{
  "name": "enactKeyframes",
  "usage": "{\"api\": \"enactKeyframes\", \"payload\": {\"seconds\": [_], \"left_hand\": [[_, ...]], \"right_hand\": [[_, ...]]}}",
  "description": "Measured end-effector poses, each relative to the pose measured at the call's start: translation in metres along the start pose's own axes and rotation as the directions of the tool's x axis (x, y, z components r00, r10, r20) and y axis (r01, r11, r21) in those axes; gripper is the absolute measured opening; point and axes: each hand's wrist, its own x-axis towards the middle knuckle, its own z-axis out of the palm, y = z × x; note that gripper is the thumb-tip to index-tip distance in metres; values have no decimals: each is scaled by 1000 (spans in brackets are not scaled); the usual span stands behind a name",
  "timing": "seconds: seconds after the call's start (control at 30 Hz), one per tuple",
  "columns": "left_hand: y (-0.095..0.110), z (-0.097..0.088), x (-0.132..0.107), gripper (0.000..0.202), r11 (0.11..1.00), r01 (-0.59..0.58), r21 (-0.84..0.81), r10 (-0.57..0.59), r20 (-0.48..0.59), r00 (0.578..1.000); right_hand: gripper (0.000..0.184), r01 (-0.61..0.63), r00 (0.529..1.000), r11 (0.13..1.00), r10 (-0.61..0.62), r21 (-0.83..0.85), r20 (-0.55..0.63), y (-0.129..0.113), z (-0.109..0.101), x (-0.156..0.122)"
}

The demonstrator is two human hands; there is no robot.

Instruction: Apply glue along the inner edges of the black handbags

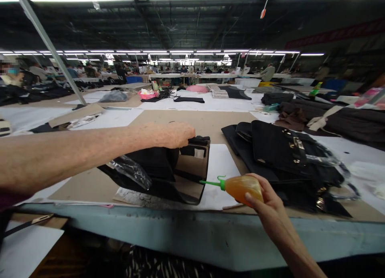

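The black bag (159, 161) was found on the bench (210, 230), shaped but judged unfinished at its open end, its top gripped by the left hand (180, 135), while an amber squeeze bottle (245, 188) was held by the right hand (269, 199), green nozzle (215, 183) beside the rim.

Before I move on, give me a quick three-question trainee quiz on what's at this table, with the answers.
1. Choose: which side's hand holds the bottle, left or right?
2. True or false: the bottle's nozzle is red.
3. What is the left hand gripping?

Key:
1. Right; the right hand has it.
2. False; the nozzle is green.
3. The upper edge of the open black bag.
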Motion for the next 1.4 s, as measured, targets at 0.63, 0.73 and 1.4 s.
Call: {"api": "enactKeyframes", "payload": {"seconds": [0.63,0.73,1.4], "left_hand": [[-17,62,25,19,997,4,72,5,-124,992],[-18,64,25,20,996,2,84,8,-122,992],[1,72,-4,13,997,8,77,-4,-54,999]], "right_hand": [[47,347,920,862,-389,-369,-44,-29,31,50],[45,384,911,839,-412,-385,12,-25,31,56],[40,315,949,834,-261,-452,179,33,31,44]]}}
